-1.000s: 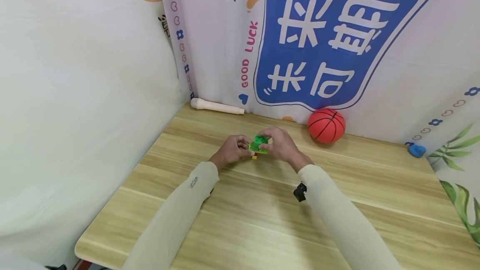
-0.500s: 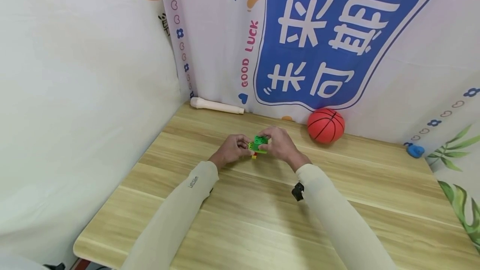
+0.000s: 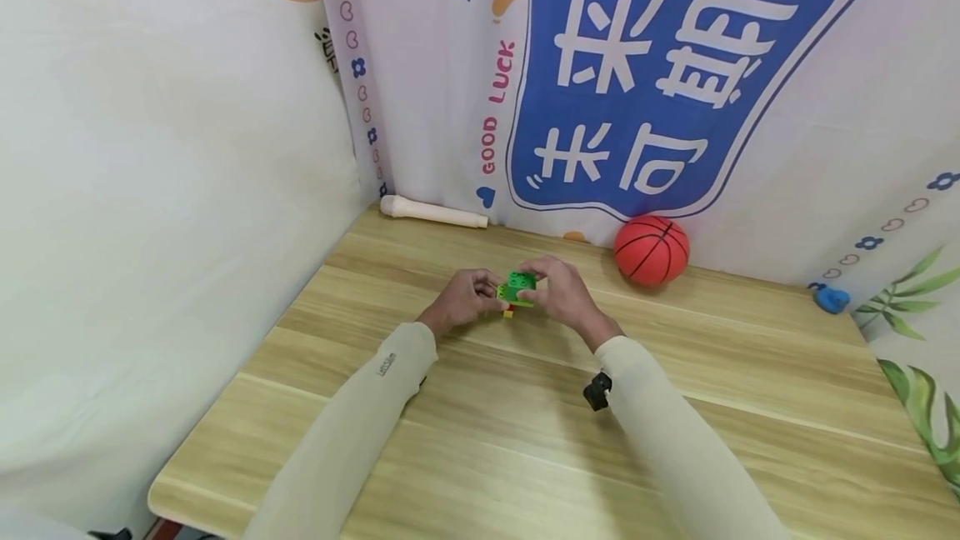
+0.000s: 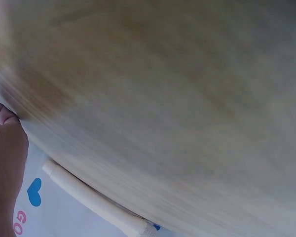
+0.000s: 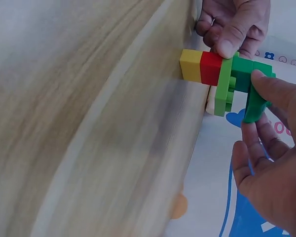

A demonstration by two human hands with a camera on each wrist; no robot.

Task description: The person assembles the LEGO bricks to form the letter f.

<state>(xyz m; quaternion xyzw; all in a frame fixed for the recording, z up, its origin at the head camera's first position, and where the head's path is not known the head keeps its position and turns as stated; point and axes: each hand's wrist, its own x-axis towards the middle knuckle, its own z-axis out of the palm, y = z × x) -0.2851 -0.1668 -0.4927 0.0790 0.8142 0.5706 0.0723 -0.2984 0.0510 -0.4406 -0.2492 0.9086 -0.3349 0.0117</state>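
In the head view, both hands meet at a small stack of toy building bricks at the middle of the table. The right wrist view shows its parts: a yellow brick (image 5: pixel 190 65) at the bottom, a red brick (image 5: pixel 210 68), a light green plate (image 5: pixel 222 91) and dark green bricks (image 5: pixel 242 74). My left hand (image 3: pixel 468 297) holds the stack from the left, its thumb at the red brick and light green plate. With thumb and fingers, my right hand (image 3: pixel 562 294) pinches the dark green upper part, which includes a curved green piece (image 5: pixel 255 104). The left wrist view shows only the left hand's edge.
A pale microphone-shaped object (image 3: pixel 435 212) lies along the back edge of the wooden table (image 3: pixel 480 440). Farther right, a red basketball (image 3: pixel 651 251) rests against the printed wall cloth (image 3: pixel 810 148). A small blue object (image 3: pixel 831 299) sits at the far right corner.
Almost nothing differs. Both hands stay at the brick stack, and the right hand shifts very slightly on the green part.
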